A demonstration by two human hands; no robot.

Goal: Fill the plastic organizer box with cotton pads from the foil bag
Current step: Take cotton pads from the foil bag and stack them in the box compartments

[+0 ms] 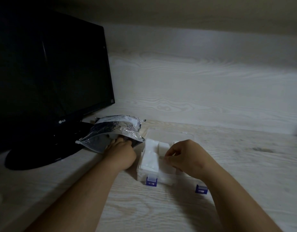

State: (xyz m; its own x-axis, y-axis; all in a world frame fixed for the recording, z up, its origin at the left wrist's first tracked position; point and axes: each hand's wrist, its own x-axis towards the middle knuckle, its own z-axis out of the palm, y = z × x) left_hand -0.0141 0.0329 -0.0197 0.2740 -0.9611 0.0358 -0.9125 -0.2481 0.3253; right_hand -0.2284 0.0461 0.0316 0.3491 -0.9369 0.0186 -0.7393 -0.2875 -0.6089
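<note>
As the head view shows, the box [167, 179] lies open near the rear edge of the worktop [161, 213], about midway along it. Its lid [169, 133] is folded back and its 2 blue latches [151, 181] face the person. The foil bag [117, 129] lies just beside the box on the left, against the foot of the monitor [49, 72].

The left hand [122, 150] reaches into the bag mouth. Its fingertips are hidden inside, so it cannot be told whether they hold anything. The right hand [188, 156] is over the box with its fingers curled, and thumb and forefinger appear to pinch 1 white pad [162, 158] at the middle compartment.

Progress, as judged: the left compartment is packed with cotton pads [149, 158] up to the rim. The middle compartment is partly filled. The right side is covered by the hand and cannot be assessed. The middle compartment remains to be filled, and probably the right one too.
</note>
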